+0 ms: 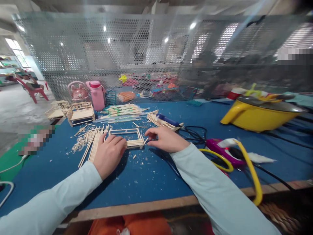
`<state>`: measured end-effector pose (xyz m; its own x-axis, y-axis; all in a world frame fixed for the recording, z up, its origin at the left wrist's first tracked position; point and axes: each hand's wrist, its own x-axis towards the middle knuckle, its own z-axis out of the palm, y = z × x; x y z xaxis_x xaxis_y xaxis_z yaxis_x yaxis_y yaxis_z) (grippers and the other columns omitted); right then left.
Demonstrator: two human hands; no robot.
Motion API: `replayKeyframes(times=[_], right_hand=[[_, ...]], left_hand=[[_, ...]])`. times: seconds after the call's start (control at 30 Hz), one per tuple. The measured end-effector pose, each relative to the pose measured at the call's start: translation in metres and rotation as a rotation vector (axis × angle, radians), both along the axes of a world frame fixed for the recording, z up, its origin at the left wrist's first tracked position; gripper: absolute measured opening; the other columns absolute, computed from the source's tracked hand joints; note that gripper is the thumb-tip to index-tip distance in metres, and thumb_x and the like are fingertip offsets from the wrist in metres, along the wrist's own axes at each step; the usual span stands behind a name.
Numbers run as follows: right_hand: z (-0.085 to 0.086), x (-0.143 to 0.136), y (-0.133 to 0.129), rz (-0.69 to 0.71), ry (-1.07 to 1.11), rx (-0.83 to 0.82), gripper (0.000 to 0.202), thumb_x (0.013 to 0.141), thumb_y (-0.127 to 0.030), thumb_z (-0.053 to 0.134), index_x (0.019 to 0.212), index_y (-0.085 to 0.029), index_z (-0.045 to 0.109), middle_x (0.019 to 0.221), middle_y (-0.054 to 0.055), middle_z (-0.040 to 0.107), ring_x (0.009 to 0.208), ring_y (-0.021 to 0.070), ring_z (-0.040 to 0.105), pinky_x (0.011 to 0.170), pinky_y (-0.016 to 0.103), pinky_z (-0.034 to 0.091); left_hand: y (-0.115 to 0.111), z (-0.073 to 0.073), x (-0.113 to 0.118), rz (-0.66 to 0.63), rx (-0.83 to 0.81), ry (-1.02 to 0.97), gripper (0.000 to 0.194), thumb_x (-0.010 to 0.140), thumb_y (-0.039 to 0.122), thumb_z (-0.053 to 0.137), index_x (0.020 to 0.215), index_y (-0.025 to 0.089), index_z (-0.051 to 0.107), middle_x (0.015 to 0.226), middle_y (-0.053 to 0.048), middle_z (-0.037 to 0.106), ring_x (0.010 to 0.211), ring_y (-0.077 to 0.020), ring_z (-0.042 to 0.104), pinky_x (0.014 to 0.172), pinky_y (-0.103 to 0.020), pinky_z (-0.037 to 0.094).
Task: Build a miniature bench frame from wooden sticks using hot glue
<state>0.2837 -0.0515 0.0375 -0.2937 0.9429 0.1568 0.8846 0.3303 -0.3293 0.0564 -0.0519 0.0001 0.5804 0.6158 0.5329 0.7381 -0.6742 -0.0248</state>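
Note:
My left hand (pixel 111 150) is closed on the left end of a small wooden stick frame (pixel 135 143), its fingers over the near rail. At the frame's right end, my right hand (pixel 163 138) pinches a short wooden stick (pixel 146 141) between thumb and fingers; whether it touches the frame I cannot tell. Loose wooden sticks (pixel 91 150) lie beside and partly under my left hand. Behind my right hand, a blue pen-like tool (pixel 168 119) rests on another stick piece (pixel 153 116).
Finished-looking miniature stick benches (pixel 80 113) stand at the back left, near a pink thermos (pixel 97 96). Bundled sticks (pixel 124 110) lie behind the frame. To the right are a yellow pan (pixel 259 114), a purple power strip (pixel 220 150) and loose cables. Perforated metal panels (pixel 110 49) border the table.

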Motion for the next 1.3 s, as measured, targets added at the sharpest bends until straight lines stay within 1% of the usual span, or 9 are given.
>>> replayKeyframes(times=[0.17,0.37,0.7,0.8,0.87,0.93,1.0,1.13,1.3], right_hand=[[-0.009,-0.011,0.002,-0.002,-0.048,-0.015,0.022,0.068,-0.031,0.062,0.085,-0.018,0.068,0.072,0.002,0.068,0.064,0.0142,0.058,0.056,0.022,0.037],[-0.01,-0.017,0.002,-0.015,-0.135,0.024,0.016,0.072,-0.029,0.06,0.081,-0.022,0.071,0.067,0.001,0.068,0.06,0.0133,0.057,0.053,0.022,0.033],[-0.011,-0.023,-0.002,-0.042,-0.216,0.082,0.012,0.072,-0.027,0.059,0.075,-0.024,0.071,0.063,0.002,0.067,0.058,0.0138,0.056,0.053,0.024,0.032],[-0.011,-0.021,-0.001,-0.061,-0.159,0.079,0.013,0.071,-0.028,0.06,0.079,-0.023,0.07,0.067,0.001,0.068,0.061,0.0139,0.057,0.054,0.023,0.034],[-0.012,-0.02,-0.001,-0.094,-0.125,0.081,0.015,0.07,-0.028,0.061,0.081,-0.022,0.069,0.07,0.001,0.068,0.063,0.0141,0.058,0.055,0.023,0.035],[-0.011,-0.019,0.0,-0.126,-0.107,0.075,0.018,0.068,-0.029,0.062,0.084,-0.021,0.068,0.07,0.001,0.069,0.064,0.0145,0.059,0.055,0.022,0.036],[-0.011,-0.018,0.0,-0.133,-0.105,0.055,0.021,0.067,-0.031,0.063,0.084,-0.02,0.068,0.07,0.002,0.069,0.064,0.015,0.059,0.055,0.023,0.036],[-0.01,-0.017,0.001,-0.095,-0.116,0.018,0.017,0.071,-0.025,0.058,0.083,-0.019,0.069,0.067,0.002,0.068,0.061,0.0146,0.059,0.054,0.023,0.035],[-0.014,-0.011,0.007,-0.084,0.034,-0.075,0.021,0.072,-0.022,0.054,0.083,-0.019,0.07,0.064,0.002,0.069,0.058,0.0143,0.06,0.052,0.022,0.037]], left_hand=[[0.005,-0.002,0.01,-0.019,-0.033,0.045,0.019,0.086,0.02,0.042,0.081,0.023,0.061,0.086,0.0,0.068,0.081,-0.0201,0.056,0.083,-0.045,0.028],[0.007,-0.003,0.009,-0.036,-0.039,0.03,0.016,0.083,0.017,0.048,0.082,0.023,0.063,0.085,0.0,0.069,0.077,-0.0199,0.057,0.08,-0.043,0.028],[0.007,-0.005,0.01,-0.05,-0.021,0.026,0.018,0.082,0.015,0.047,0.081,0.021,0.063,0.083,-0.003,0.068,0.075,-0.0196,0.056,0.079,-0.041,0.029],[0.008,-0.005,0.009,-0.045,-0.007,0.002,0.018,0.083,0.017,0.046,0.083,0.022,0.064,0.087,-0.003,0.068,0.078,-0.0199,0.056,0.08,-0.042,0.029],[0.008,-0.005,0.005,-0.038,-0.004,-0.027,0.017,0.083,0.022,0.048,0.09,0.024,0.063,0.096,-0.003,0.066,0.085,-0.0208,0.055,0.08,-0.04,0.03],[0.009,-0.004,-0.004,0.0,-0.003,-0.066,0.022,0.082,0.029,0.05,0.101,0.023,0.06,0.104,-0.005,0.063,0.093,-0.0215,0.054,0.08,-0.038,0.032],[0.01,-0.003,-0.016,0.101,-0.009,-0.093,0.032,0.079,0.037,0.053,0.106,0.022,0.058,0.104,-0.007,0.062,0.095,-0.0231,0.053,0.079,-0.037,0.034],[0.015,-0.003,-0.033,0.33,-0.127,-0.038,0.04,0.072,0.05,0.056,0.099,0.022,0.062,0.098,-0.008,0.064,0.094,-0.0276,0.054,0.076,-0.041,0.035],[0.018,-0.004,-0.03,0.342,-0.289,-0.001,0.027,0.076,0.046,0.053,0.088,0.026,0.066,0.091,-0.004,0.068,0.09,-0.025,0.057,0.075,-0.039,0.036]])
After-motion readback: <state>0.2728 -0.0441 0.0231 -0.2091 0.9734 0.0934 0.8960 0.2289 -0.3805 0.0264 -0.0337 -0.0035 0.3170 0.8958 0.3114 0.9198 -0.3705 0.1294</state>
